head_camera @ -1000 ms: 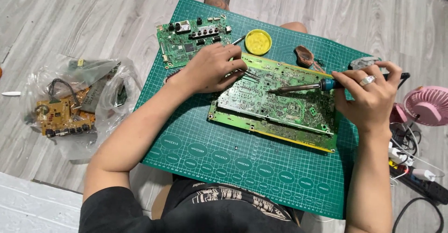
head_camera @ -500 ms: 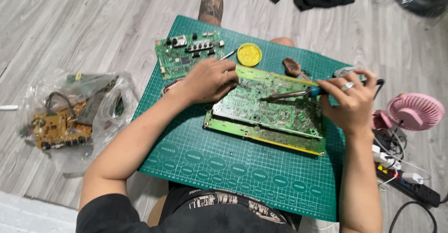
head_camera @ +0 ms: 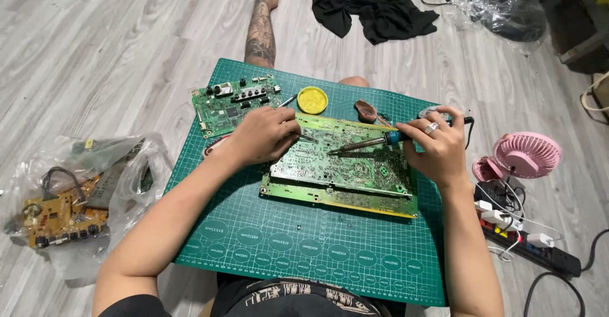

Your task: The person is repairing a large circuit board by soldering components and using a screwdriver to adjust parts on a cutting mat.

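Note:
A large green circuit board (head_camera: 346,174) lies solder side up on the green cutting mat (head_camera: 304,247). My right hand (head_camera: 434,142) grips a soldering iron (head_camera: 365,144) whose tip rests on the board's upper middle. At the board's top left corner my left hand (head_camera: 263,136) rests with fingers closed on a thin metal tool, likely tweezers (head_camera: 307,138), pointing toward the iron's tip. A ring sits on a right-hand finger.
A smaller green board (head_camera: 231,104) and a round yellow tin (head_camera: 312,99) lie at the mat's far edge. Left on the floor: plastic bags with a yellow board (head_camera: 60,218). Right: a pink fan (head_camera: 526,155) and power strip (head_camera: 539,253). Black cloth (head_camera: 371,9) lies beyond.
The view tilted upward, showing more floor beyond the mat. Both hands stay on the large board, with the iron's tip in about the same spot.

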